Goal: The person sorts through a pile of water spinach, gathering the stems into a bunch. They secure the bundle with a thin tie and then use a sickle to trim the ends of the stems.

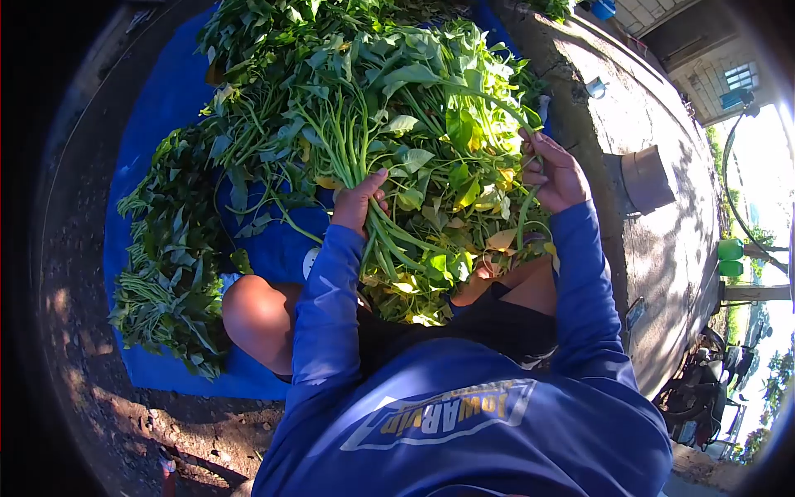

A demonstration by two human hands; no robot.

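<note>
My left hand (362, 201) is closed around a bunch of long green stems with leaves, which look like water spinach (352, 141). Their leafy tops point away from me, and the cut ends hang below my fist. On the right, my right hand (557, 172) pinches a single leafy stem (494, 97) between thumb and fingers. Beyond and under both hands lies a large heap of the same greens (290, 74). Yellowed leaves (468, 195) are mixed in between my hands and near my legs.
A blue tarp (153, 116) lies under the greens. Bundled greens (170, 257) are piled along its left side. To the right runs a concrete ledge (662, 265), with a brownish container (648, 180) on it. A motorcycle (700, 389) stands farther right.
</note>
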